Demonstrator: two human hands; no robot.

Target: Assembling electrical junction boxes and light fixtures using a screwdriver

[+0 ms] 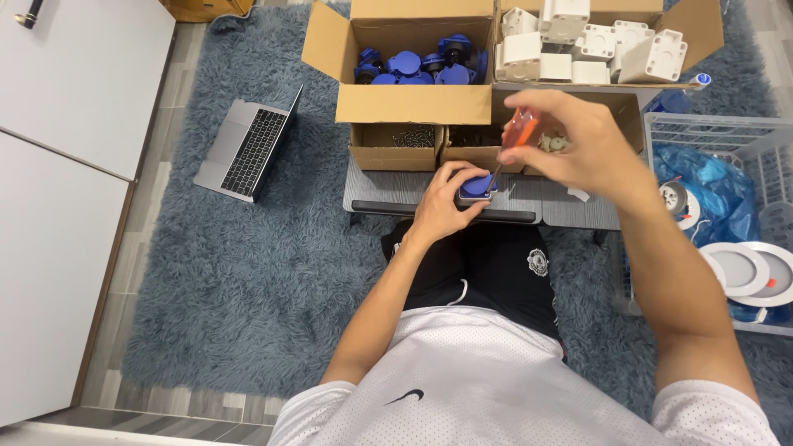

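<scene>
From the head view I read the scene outward from the body; the person sits on a shaggy grey-blue rug (248, 272) with a low grey lap desk (396, 192) across the knees.

Left hand (446, 206): closed around a small blue-capped socket part (477, 187), pressing it down on the desk near its front edge, about midway along; fingers wrap the near and left sides, thumb on top; wrist low, forearm running straight back to the body.

The part looks like moulded plastic; I judge it light, stiff and somewhat slippery on the smooth desk, so the sound hold is on its side walls, leaving the top face free for the tool.

Right hand (570, 136): closed on the orange handle of a screwdriver (512, 140); the shaft slants down and left, its tip at the right edge of the part; the wrist is raised and bent, the elbow out to the right.

Behind the desk's far edge: two small open boxes, one of screws (413, 138); farther back, a carton of blue parts (413, 66) and a carton of white plastic housings (586, 45).

Left of the cartons, an open laptop (248, 149) on the rug; right of the desk, a white wire basket (727, 140) with blue bags and round white light fittings (747, 268).
</scene>
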